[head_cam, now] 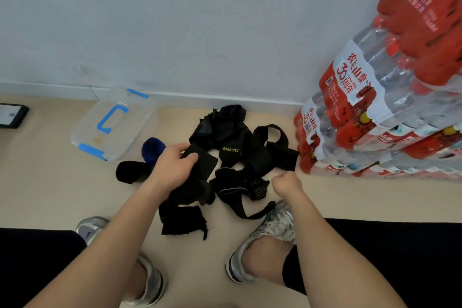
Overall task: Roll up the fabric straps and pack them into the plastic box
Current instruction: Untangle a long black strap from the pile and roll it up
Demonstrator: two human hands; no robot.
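Note:
A heap of black fabric straps point(232, 142) lies on the beige floor in front of me, one marked XUEYING. My left hand point(175, 165) grips a black strap point(202, 160) at the heap's left side; the strap hangs down toward my feet. My right hand point(286, 182) is closed into a fist just right of the heap, and I cannot see anything in it. A rolled black strap point(130, 170) and a rolled blue strap point(151, 149) lie left of my left hand. The clear plastic box point(87, 130) with blue handle and latches stands closed near the wall, to the left.
Shrink-wrapped packs of water bottles point(390, 97) with red labels are stacked at the right against the white wall. A dark flat device point(11, 115) lies at the far left. My two grey sneakers point(270, 230) stand below the heap.

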